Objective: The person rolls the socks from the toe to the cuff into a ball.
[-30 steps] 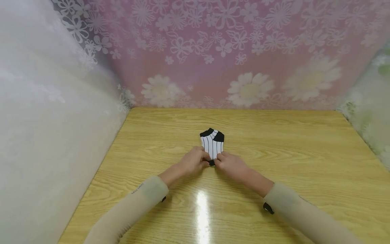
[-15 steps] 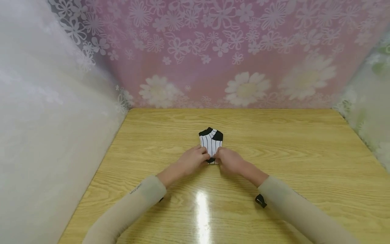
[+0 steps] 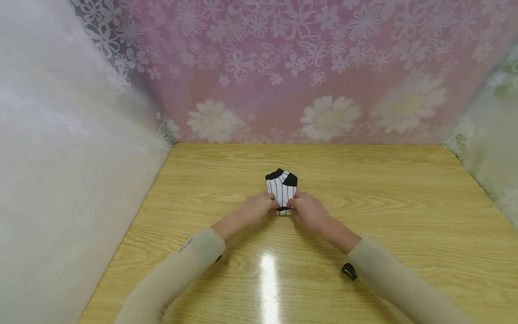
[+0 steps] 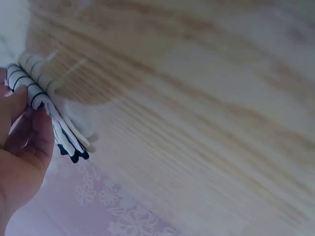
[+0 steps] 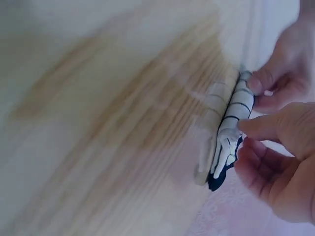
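Note:
A white ankle sock (image 3: 281,191) with thin dark stripes, a black cuff and a black heel patch lies flat at the middle of the table. Its near end is turned over into a fold, where a strip of black shows. My left hand (image 3: 259,209) pinches that fold at its left side between thumb and fingers; my right hand (image 3: 310,212) pinches the right side. Seen from the left wrist, the striped sock (image 4: 30,87) forms a rounded roll with layered edges. The right wrist view shows both hands along the roll, thumbs on the near side.
The yellow wood-grain table (image 3: 384,189) is glossy and mirrors the sock and a light. A pink flowered backdrop (image 3: 275,108) stands behind its far edge. Pale walls rise at the left and right. A small black object (image 3: 349,271) shows under the right sleeve.
The sock's near end has been turned up and away from the person, so white stripes now show below the black strip. Both hands have moved slightly forward with it.

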A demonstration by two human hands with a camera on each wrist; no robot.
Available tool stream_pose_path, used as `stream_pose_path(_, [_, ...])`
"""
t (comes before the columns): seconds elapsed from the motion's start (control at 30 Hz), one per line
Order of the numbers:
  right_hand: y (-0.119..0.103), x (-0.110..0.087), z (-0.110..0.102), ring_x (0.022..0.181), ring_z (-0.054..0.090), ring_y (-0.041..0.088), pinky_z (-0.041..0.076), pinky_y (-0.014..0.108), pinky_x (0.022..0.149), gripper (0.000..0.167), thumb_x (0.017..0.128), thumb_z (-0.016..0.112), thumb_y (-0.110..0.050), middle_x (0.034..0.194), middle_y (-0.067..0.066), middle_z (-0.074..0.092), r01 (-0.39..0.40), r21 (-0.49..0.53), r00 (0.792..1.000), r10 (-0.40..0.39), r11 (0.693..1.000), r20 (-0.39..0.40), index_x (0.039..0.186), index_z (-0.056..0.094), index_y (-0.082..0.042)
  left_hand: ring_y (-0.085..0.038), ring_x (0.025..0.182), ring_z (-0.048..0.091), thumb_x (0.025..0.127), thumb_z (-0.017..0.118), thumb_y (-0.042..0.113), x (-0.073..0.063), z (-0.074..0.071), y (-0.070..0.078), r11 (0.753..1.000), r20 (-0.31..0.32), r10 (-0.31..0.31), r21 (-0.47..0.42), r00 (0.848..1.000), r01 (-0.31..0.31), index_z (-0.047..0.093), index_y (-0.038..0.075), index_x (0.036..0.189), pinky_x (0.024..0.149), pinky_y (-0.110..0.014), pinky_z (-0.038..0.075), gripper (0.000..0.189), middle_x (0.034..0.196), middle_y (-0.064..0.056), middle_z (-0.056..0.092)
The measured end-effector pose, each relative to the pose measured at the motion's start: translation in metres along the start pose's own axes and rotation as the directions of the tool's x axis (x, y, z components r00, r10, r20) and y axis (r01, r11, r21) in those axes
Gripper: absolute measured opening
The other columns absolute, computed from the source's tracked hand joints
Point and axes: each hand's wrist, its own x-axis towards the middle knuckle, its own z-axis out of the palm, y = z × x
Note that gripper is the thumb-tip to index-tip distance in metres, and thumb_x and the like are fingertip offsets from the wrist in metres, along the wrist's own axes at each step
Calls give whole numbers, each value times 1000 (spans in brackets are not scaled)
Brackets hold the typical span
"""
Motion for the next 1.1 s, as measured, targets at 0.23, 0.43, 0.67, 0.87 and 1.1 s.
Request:
stream_pose_path(0.23, [-1,-4,7,81,57,23,55,35,69,10,86,76,-10,87,7,59,138,-189,990,-142,972,-8,91,71,-3,-15,83,56,98,64,16,7,-2,-11,986,54,-28,-161,998,36,76,14,104,72,-30,48,14,92,-1,62])
stream_pose_path(0.43, [12,5,10,81,55,25,54,37,71,7,89,72,-9,86,8,58,144,-197,989,-139,970,42,88,71,-2,-13,91,61,96,67,19,10,-1,-10,980,-20,-53,-194,998,48,73,13,104,81,-30,51,12,99,1,68])
stream_pose_path(0.67, [25,10,11,75,50,20,48,34,67,4,90,66,-4,80,5,54,146,-46,989,-144,988,37,89,70,-3,-21,90,58,94,70,15,5,1,-2,997,-137,66,43,988,-61,67,10,102,77,-31,52,11,97,-4,64])
stream_pose_path(0.87, [26,16,6,72,49,17,45,30,64,11,92,63,-4,79,4,56,94,70,990,-101,993,96,95,74,-1,-22,94,60,96,66,12,7,5,-3,1000,-94,-28,-10,995,27,67,7,106,83,-32,52,11,101,-5,67])
stream_pose_path(1.1, [27,16,4,75,49,18,47,31,65,10,87,69,-2,83,5,53,166,-29,985,-164,986,48,95,74,-5,-16,89,60,99,61,11,13,5,-14,962,-4,-109,-252,994,104,68,8,102,81,-31,51,8,96,-2,67])
